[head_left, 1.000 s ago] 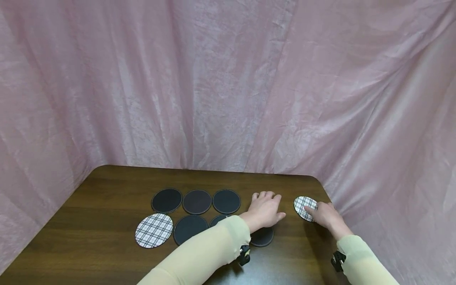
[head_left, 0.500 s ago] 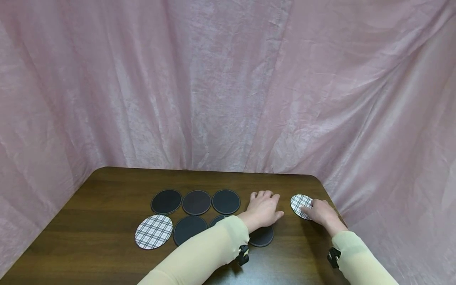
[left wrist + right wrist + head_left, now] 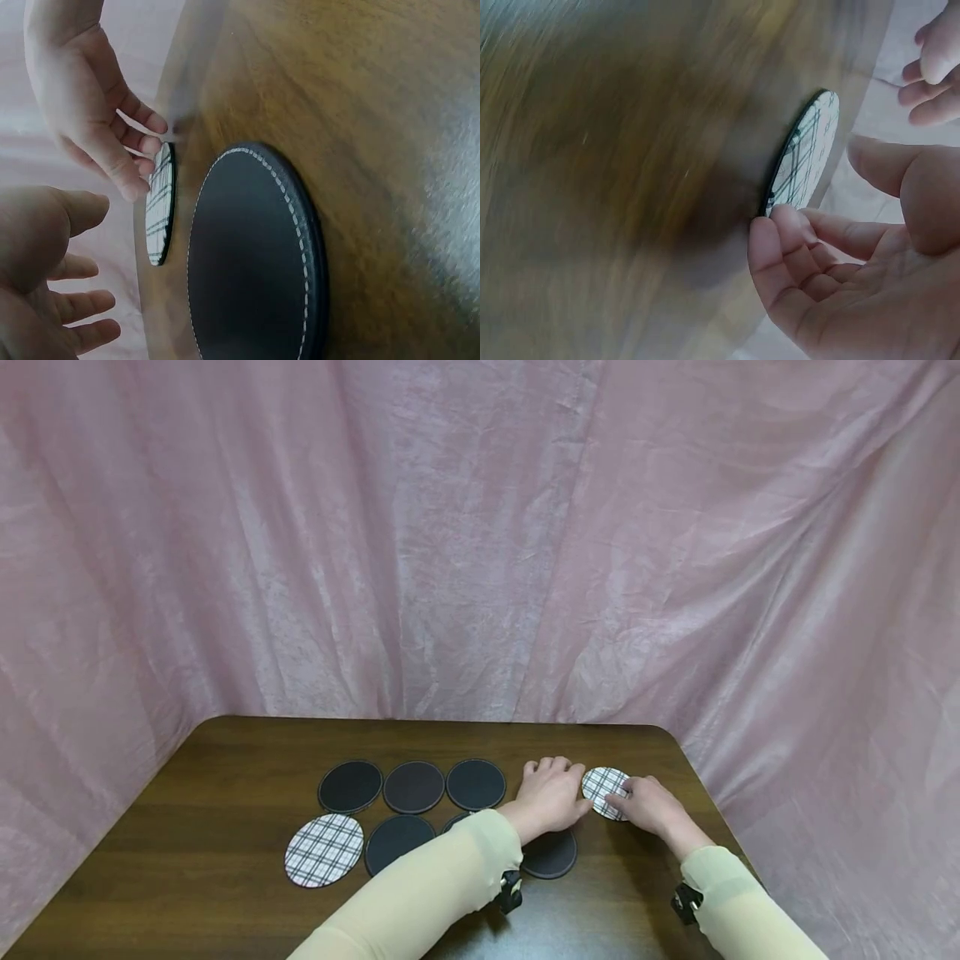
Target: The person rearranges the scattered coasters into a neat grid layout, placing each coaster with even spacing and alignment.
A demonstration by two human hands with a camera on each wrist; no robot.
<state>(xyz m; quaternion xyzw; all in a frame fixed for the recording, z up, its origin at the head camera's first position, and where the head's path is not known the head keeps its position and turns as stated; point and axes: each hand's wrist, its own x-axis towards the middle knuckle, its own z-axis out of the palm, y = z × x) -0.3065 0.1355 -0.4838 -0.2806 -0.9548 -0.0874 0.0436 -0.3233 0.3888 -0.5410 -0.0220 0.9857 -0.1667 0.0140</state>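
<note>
My right hand [image 3: 652, 806] pinches the near right edge of a round white coaster [image 3: 602, 787] with a dark plaid pattern and a dark rim. Its thumb lies over the plaid face. Just left of that coaster is my left hand [image 3: 549, 793], fingers spread and relaxed, holding nothing. A stitched black coaster [image 3: 251, 255] lies on the table below the left hand. The left forearm partly hides another black coaster [image 3: 457, 820] in the head view. Fingertips of the right hand bend at the plaid coaster [image 3: 806, 154] in the right wrist view.
Several black coasters lie in two rows on the brown wooden table [image 3: 225, 877], among them a back one [image 3: 414, 787]. A second plaid coaster [image 3: 324, 850] sits at the front left. Pink curtains [image 3: 480, 543] hang behind the table.
My right hand has moved left with the plaid coaster, bringing it close to the left hand. The left hand has hardly moved.
</note>
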